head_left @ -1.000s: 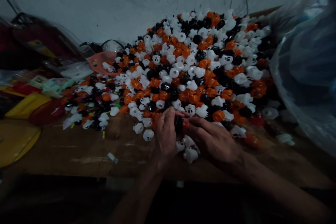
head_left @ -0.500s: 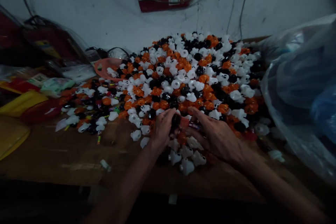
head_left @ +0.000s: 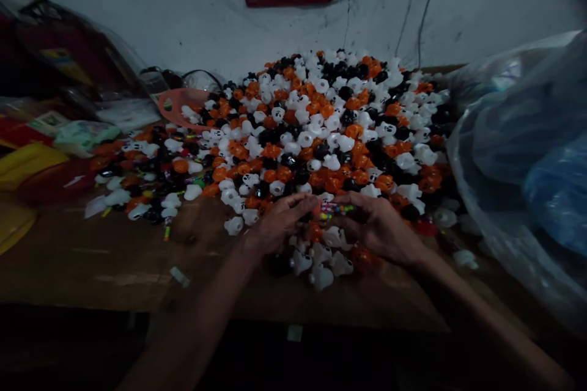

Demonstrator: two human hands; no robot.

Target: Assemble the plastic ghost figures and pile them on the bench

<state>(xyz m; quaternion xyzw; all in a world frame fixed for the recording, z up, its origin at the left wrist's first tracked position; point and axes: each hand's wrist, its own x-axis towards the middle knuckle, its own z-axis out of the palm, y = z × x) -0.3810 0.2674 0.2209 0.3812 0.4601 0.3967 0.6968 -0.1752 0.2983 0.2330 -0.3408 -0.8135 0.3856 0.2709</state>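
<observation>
My left hand point(head_left: 287, 217) is closed around a small piece whose orange-red end shows at the fingertips; the rest is hidden. My right hand point(head_left: 378, 223) pinches the right end of a colourful candy-filled tube point(head_left: 335, 210), which lies level between both hands and meets the orange-red end. Just below the hands is a small group of white ghost pieces point(head_left: 321, 276) with an orange one point(head_left: 316, 232) among them. Behind the hands rises a large heap of white, orange and black plastic pieces point(head_left: 316, 125).
A smaller pile with colourful tubes point(head_left: 151, 177) lies to the left, near an orange basket point(head_left: 172, 107). Yellow and red items point(head_left: 30, 165) sit at far left. Clear plastic bags point(head_left: 513, 134) stand at right. The wooden table's point(head_left: 123, 278) front edge runs below.
The colourful tube now shows plainly between the hands, where it was mostly hidden and blurred. My right fingers have closed on its end. The view has shifted slightly.
</observation>
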